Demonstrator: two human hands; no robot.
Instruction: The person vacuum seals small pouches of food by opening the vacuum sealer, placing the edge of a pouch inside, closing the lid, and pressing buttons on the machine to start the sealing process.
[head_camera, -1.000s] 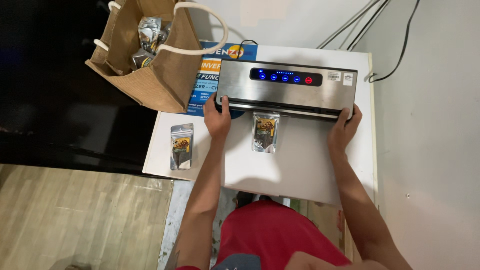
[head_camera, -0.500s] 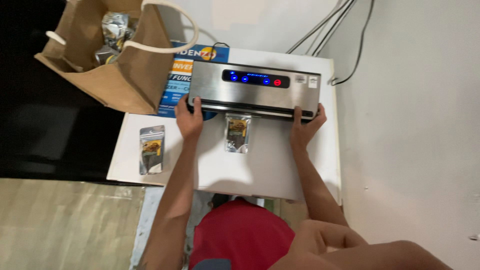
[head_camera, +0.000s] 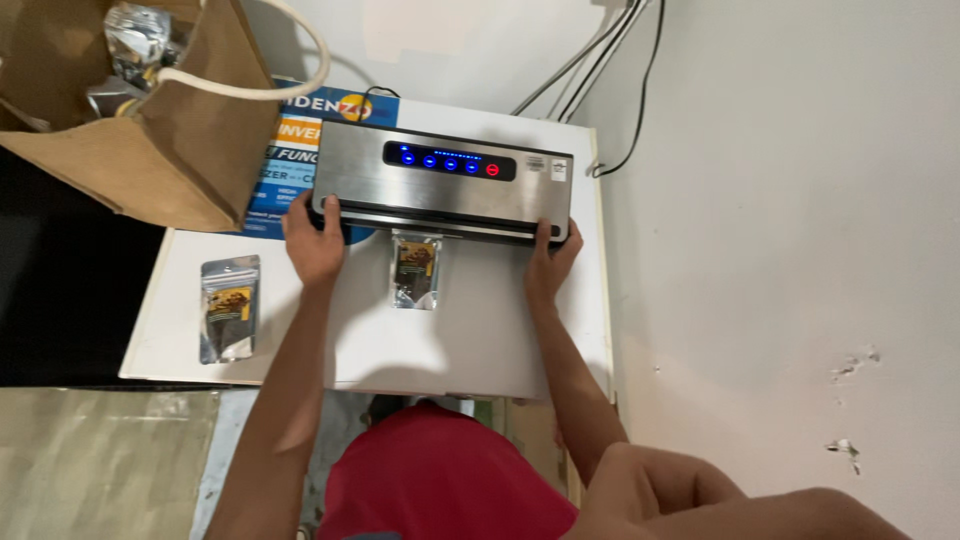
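One sealer (head_camera: 445, 185) sits under both hands: the left hand (head_camera: 315, 245) at its left end, the right hand (head_camera: 550, 260) at its right end. Two pouches lie flat: one pouch (head_camera: 415, 270) between the hands, another pouch (head_camera: 228, 307) left of the left hand. One paper bag (head_camera: 150, 140) stands beyond the left hand, with at least one more silver pouch (head_camera: 135, 40) inside. One blue box (head_camera: 290, 150) lies behind the sealer. One table (head_camera: 480, 340) bears them.

Vacuum sealer (head_camera: 445, 185): flat, rectangular, brushed-steel housing with a black control strip showing blue lights and one red. It lies along the back edge of the white table (head_camera: 480, 340), long side parallel to that edge, lid down. Pouch (head_camera: 415, 268): small, silvery, with a yellow-and-dark label, lying flat on the table at the middle of the sealer's front edge, its top end tucked under the lid, its bottom end pointing toward the table's front edge.
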